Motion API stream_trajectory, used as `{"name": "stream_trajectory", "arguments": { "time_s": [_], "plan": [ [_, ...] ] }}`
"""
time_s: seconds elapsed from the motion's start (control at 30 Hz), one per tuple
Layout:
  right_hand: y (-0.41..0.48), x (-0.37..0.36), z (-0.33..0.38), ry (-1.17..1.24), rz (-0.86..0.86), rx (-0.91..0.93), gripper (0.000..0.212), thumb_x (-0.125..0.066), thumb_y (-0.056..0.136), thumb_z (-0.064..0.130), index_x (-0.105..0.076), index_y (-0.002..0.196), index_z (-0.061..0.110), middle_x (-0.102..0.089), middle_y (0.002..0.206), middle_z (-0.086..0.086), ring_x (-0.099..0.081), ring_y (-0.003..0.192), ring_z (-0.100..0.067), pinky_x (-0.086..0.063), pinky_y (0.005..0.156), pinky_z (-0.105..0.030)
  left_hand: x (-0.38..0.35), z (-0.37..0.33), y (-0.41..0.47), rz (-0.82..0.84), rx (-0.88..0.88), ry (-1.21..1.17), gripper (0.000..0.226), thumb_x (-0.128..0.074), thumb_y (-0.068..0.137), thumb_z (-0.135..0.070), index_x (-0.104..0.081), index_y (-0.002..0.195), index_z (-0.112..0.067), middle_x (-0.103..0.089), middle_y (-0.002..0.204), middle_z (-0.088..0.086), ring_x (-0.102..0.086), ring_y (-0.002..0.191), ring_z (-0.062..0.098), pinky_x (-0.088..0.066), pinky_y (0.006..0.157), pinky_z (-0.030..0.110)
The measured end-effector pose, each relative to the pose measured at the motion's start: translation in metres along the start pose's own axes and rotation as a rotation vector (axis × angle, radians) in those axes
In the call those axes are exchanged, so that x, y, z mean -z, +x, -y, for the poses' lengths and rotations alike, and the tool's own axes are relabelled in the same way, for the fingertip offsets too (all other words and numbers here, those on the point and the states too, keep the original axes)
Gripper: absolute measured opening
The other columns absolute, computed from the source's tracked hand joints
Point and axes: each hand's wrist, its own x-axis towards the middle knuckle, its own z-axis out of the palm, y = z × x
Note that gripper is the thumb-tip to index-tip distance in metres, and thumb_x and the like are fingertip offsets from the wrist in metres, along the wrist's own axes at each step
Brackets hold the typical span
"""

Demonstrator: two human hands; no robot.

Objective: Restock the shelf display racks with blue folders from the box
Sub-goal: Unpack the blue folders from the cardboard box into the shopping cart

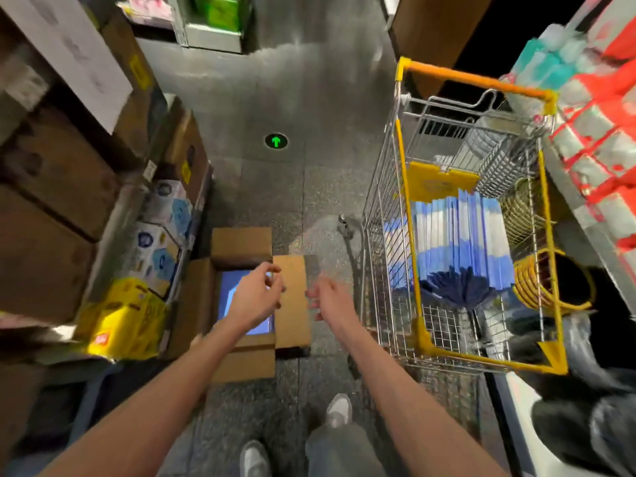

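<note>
Open box [241, 247] on floor [275, 197]: blue folders [227, 292] inside. Cart [405, 187] holds folder stack [461, 232]. Left hand [256, 297] loosely curled above box, empty; right hand [326, 298] relaxed, empty.

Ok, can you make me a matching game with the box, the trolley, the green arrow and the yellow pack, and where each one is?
Things:
1 box
2 trolley
3 green arrow
4 yellow pack

Places:
A far ahead, in the middle
B low down on the left
C just below the left hand, flaps open
D over on the right

Pairs: 1-C, 2-D, 3-A, 4-B
</note>
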Motion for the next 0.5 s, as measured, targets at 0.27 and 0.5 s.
{"name": "stream_trajectory", "arguments": {
  "time_s": [0.27, 0.5],
  "plan": [
    [0.033, -0.058, -0.022, -0.035, 0.059, -0.137, 0.040, -0.035, 0.106, 0.042, -0.061, 0.093, 0.014, -0.069, 0.106, -0.015, -0.063, 0.087, -0.026, -0.055, 0.079, -0.049, 0.027, 0.070, 0.022, 0.027, 0.156, 0.019, 0.023, -0.049, 0.104, -0.027, -0.055, 0.124, -0.018, -0.073, 0.090, -0.005, -0.070, 0.059, 0.009, -0.059, 0.065, 0.035],
    [0.114, -0.097, -0.036, -0.037, 0.104, -0.270, 0.033, -0.035, 0.106, 0.038, -0.060, 0.097, 0.019, -0.066, 0.087, 0.001, -0.061, 0.079, -0.022, -0.053, 0.085, -0.047, 0.034, 0.112, 0.081, 0.081, 0.266, 0.083, 0.021, -0.049, 0.104, -0.027, -0.055, 0.123, -0.020, -0.072, 0.085, -0.008, -0.068, 0.054, 0.009, -0.058, 0.066, 0.032]
  ]
}}
